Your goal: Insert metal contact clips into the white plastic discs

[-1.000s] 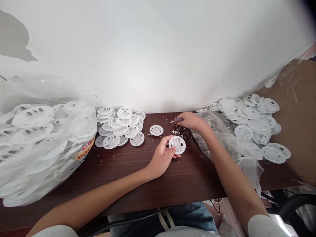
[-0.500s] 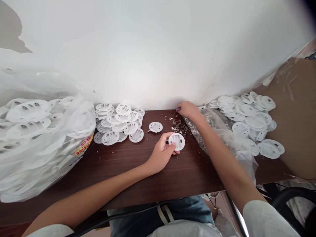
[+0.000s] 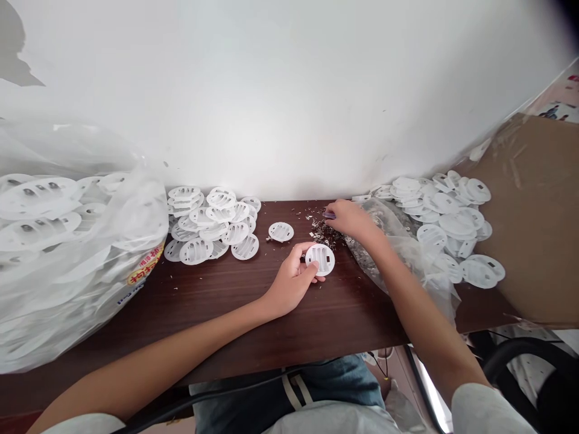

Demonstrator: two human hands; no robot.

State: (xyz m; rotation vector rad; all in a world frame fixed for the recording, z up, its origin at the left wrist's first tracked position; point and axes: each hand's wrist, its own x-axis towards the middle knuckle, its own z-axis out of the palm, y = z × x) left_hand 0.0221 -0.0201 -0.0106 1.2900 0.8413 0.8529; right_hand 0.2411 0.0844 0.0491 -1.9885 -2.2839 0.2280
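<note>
My left hand [image 3: 290, 282] is closed on a round white plastic battery-compartment-like disc [image 3: 324, 254], thumb on its slotted face and fingers beneath. The disc has grooves and a small dark rectangular hole. My right hand [image 3: 347, 218] is pinched on a small purplish tool [image 3: 329, 214], whose exact kind I cannot make out. It hovers at the back edge of a pile of tiny metal pieces [image 3: 326, 234]. A second white disc [image 3: 281, 231] lies on the table left of that pile, with a small dark bit at its left edge.
Stacked white discs [image 3: 198, 251] stand at the back left, beside a big clear bag [image 3: 81, 271] full of discs. Right of the metal pile lies a plastic bag [image 3: 377, 253] of small metal parts. More discs [image 3: 461, 223] are heaped against a cardboard box [image 3: 534, 229].
My right hand has come down from near the wall toward the metal pile, bringing the purplish tool closer to it. My left hand keeps its hold on the disc. The view has shifted slightly.
</note>
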